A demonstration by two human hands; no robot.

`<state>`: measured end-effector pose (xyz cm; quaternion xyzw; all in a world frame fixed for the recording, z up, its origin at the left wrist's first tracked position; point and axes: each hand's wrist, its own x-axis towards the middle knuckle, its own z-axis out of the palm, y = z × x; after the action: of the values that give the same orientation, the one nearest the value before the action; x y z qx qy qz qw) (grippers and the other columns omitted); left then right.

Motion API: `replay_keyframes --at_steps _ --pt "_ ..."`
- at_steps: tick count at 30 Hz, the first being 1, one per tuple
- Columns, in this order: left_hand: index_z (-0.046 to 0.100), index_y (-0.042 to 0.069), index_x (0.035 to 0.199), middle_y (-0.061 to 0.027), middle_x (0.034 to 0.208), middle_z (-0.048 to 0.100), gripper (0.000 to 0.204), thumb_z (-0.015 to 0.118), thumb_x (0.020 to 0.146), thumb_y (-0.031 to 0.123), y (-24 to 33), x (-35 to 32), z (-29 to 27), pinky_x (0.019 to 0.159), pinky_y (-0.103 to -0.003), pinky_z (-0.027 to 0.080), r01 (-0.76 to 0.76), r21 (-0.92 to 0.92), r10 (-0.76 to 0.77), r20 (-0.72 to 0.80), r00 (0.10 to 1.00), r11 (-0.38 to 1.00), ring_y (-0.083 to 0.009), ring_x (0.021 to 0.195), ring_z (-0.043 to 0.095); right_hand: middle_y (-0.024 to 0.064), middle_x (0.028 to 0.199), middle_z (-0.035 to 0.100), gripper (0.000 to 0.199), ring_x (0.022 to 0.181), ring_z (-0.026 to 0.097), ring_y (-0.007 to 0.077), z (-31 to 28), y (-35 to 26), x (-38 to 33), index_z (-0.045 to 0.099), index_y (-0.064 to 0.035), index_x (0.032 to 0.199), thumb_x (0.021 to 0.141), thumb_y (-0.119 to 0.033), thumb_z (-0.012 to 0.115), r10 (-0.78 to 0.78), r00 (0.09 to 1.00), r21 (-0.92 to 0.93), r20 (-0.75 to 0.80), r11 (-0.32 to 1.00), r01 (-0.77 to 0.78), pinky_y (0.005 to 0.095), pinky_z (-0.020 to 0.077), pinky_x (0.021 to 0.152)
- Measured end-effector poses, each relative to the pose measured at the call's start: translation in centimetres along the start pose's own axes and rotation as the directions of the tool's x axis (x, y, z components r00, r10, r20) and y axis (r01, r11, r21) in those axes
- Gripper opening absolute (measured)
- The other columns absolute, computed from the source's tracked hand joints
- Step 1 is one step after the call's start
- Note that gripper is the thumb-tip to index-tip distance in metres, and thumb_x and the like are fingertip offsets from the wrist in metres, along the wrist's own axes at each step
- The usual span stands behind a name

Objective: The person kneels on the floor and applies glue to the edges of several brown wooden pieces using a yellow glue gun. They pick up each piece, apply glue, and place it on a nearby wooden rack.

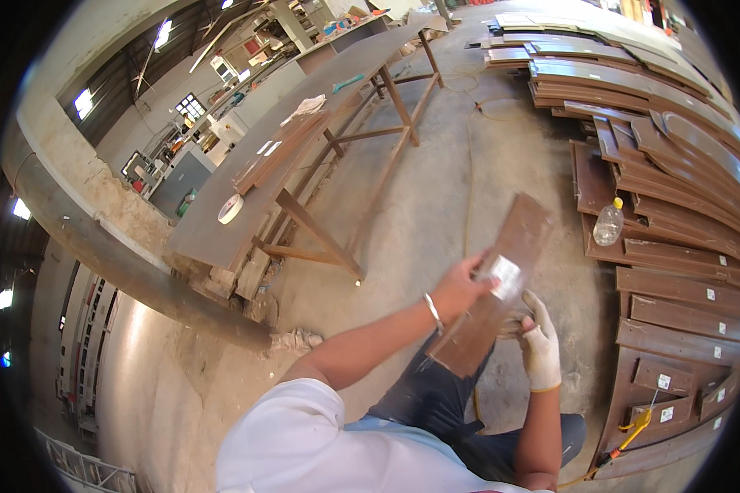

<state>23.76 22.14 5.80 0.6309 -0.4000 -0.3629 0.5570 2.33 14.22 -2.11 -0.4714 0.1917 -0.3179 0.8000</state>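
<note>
My bare left hand [462, 286] grips a long, flat brown board [528, 226] by its left edge, with the thumb lying over its face. The board is tilted in front of me above my legs, slightly blurred, and bears a white label [506, 276] near its middle. At the board's right edge is my right hand [542, 352] in a whitish work glove, its thumb tip bare. Its upper finger is stretched out and the others are bent with gaps between them; nothing shows in them. Whether they touch the board I cannot tell.
On my right lie stacks of brown panels [666, 337], with a clear yellow-capped bottle [608, 223] on them. A yellow-handled tool [635, 423] with a cord lies at lower right. Left stands a long table [279, 115] with a tape roll [230, 209] and brown strips [284, 148].
</note>
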Motion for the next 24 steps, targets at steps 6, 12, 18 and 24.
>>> replay_keyframes --at_steps 6,12,18,24 --pt "0.057 -0.003 0.143 -0.0116 0.123 0.070 0.057 0.080 0.094 0.015 9.2 5.7 -20.2 0.095 -0.034 0.054 -0.201 -0.007 0.181 -0.406 0.896 0.980 -0.0184 0.108 0.066 0.0216 0.115 0.069 0.058 0.087 0.072 0.0294 -5.8 2.5 0.6 0.046 0.0065 0.149 0.097 -0.016 0.062 0.172 0.977 -0.103 -0.127 0.977 -0.185 0.0397 0.0604 0.080" --pt "0.061 0.003 0.145 -0.0124 0.128 0.071 0.066 0.081 0.086 0.023 22.0 9.5 -47.3 0.094 -0.036 0.055 0.384 0.672 0.123 -0.577 0.807 0.634 -0.0217 0.107 0.069 0.0136 0.096 0.064 0.042 0.066 0.062 0.0206 -12.8 7.8 -4.2 0.054 0.0038 0.135 0.096 -0.010 0.054 0.317 0.851 0.030 -0.419 0.941 -0.336 0.0357 0.0544 0.062" --pt "0.072 0.002 0.125 -0.0104 0.111 0.077 0.048 0.076 0.091 0.037 24.5 8.4 -63.1 0.085 -0.040 0.055 0.493 0.298 -0.095 -0.774 0.626 0.817 -0.0225 0.092 0.072 -0.0027 0.072 0.033 0.016 0.055 0.032 0.0092 -17.9 9.1 -8.9 0.044 -0.0165 0.093 0.083 -0.004 0.046 0.422 0.803 0.251 -0.421 0.905 -0.344 0.0275 0.0290 0.049" --pt "0.078 0.004 0.116 -0.0101 0.111 0.078 0.040 0.075 0.093 0.037 19.9 13.1 -71.6 0.093 -0.040 0.052 0.544 0.765 -0.050 -0.564 0.824 0.345 -0.0218 0.104 0.070 -0.0020 0.074 0.042 0.010 0.059 0.043 0.0148 -17.9 7.3 -9.9 0.050 -0.0183 0.091 0.092 -0.011 0.057 0.396 0.778 0.412 -0.488 0.890 -0.195 0.0304 0.0386 0.054"
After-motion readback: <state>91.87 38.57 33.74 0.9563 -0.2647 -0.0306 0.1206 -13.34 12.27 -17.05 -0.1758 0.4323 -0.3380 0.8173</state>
